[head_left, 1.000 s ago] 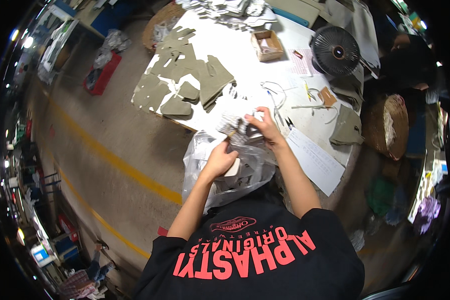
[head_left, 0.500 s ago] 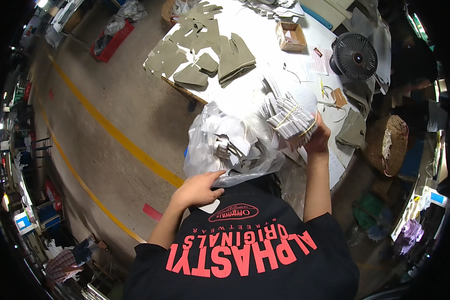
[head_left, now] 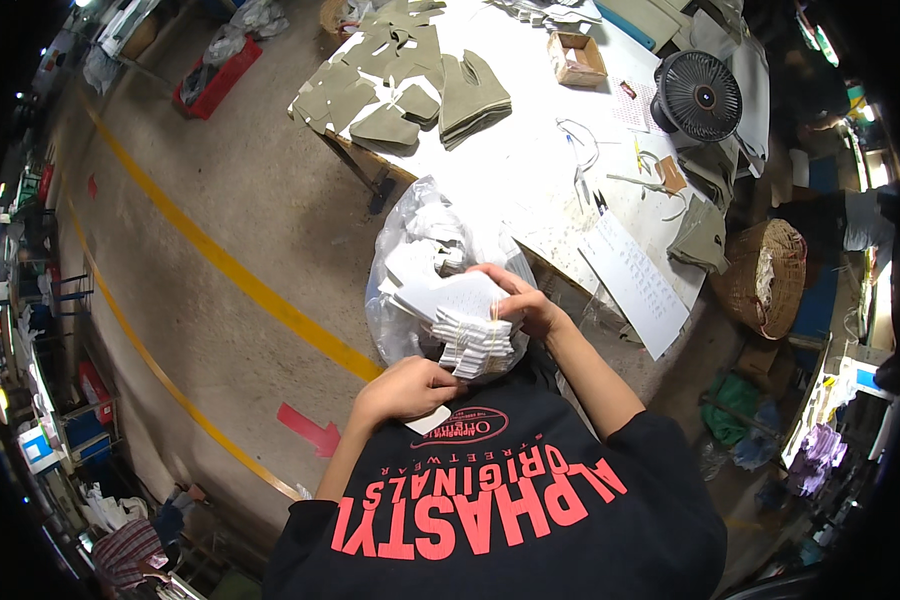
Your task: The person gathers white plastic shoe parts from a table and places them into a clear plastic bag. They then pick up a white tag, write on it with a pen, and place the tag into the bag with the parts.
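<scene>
My right hand (head_left: 530,305) is closed on a bundle of white cut pieces (head_left: 473,340), which look like stacked sheets of fabric or card tied with a thin band. The bundle sits over the mouth of a clear plastic bag (head_left: 382,322), in front of my body. More white pieces (head_left: 432,225) fill the bag behind it. At the bag's near left rim, my left hand (head_left: 405,390) has its fingers curled in, seemingly pinching the plastic. A small white piece (head_left: 430,420) pokes out under that palm; whether the hand grips it is hidden.
Beyond the bag stands a white table (head_left: 530,160) with olive cut pieces (head_left: 470,100), a small box (head_left: 576,60), a black fan (head_left: 698,97) and a written sheet (head_left: 638,285). A wicker basket (head_left: 770,280) is at the right. A red bin (head_left: 215,80) lies on the floor far left.
My right hand has brought the bundle left and nearer, from beside the table to over the bag. The written sheet on the table is now uncovered. My left hand stays near the bag's rim.
</scene>
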Demonstrator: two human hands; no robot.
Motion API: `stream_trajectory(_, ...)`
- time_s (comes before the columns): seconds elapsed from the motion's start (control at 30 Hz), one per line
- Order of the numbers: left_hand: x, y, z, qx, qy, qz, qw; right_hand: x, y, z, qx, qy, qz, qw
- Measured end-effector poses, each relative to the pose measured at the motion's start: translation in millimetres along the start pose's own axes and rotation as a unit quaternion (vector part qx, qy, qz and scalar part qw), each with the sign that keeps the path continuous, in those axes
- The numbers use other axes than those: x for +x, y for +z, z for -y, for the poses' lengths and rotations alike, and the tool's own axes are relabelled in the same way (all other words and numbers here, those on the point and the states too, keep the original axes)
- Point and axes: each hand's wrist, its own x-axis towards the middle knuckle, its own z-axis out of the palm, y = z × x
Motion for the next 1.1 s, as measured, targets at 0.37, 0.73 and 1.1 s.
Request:
stream_trajectory(0.37, -41, 6, 8, -0.027, 0.092, 0.021, 0.995, -14, -12, 26, -0.357, 0.098, 0.039, 0.928)
stream_trajectory(0.73, -49, 3, 4, 0.098, -0.179, -0.087, 0.975, -72, 42, 60, -0.762, 0.186, -0.030, 0.620)
stream_trajectory(1.1, -46, 14, -22, 0.185, -0.109, -0.014, 0.977, -19, 62, -7, -0.754, -0.033, -0.087, 0.651)
